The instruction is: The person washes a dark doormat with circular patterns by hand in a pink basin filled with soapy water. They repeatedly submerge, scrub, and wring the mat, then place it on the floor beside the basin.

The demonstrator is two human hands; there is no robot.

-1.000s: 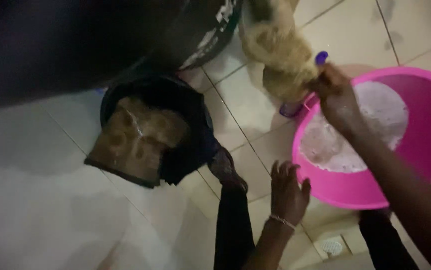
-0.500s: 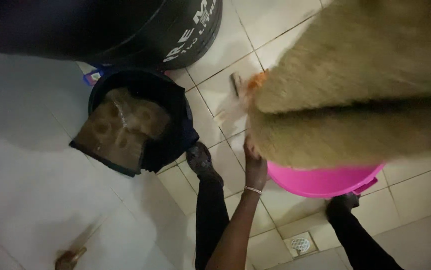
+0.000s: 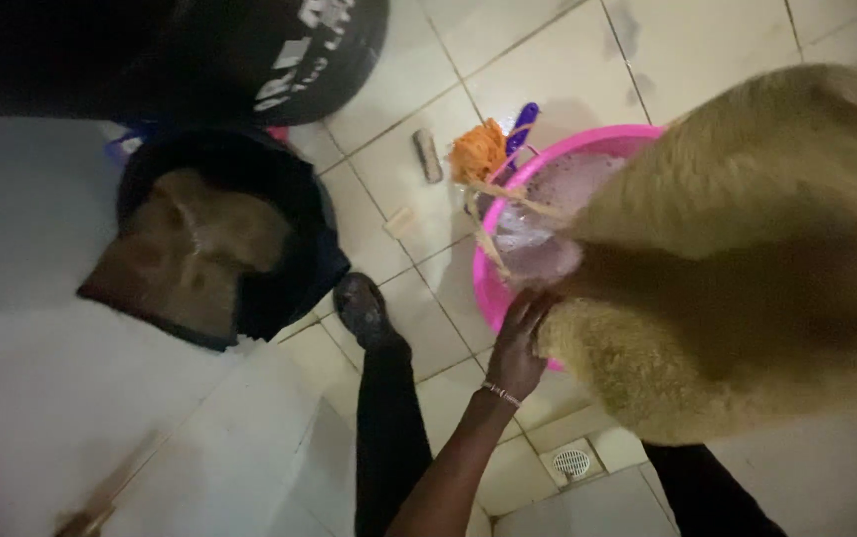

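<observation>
Basin (image 3: pixel 488 288), pink, w/ suds; left hand (image 3: pixel 518 343) on rug (image 3: pixel 747 259).

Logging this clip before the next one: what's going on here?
A person stands on a pale tiled floor over a round pink plastic basin of sudsy water. Their left hand touches the lower edge of a large tan fuzzy cloth held up over the basin. The right hand is out of view. A black bucket with wet brown fabric sits to the left.
</observation>
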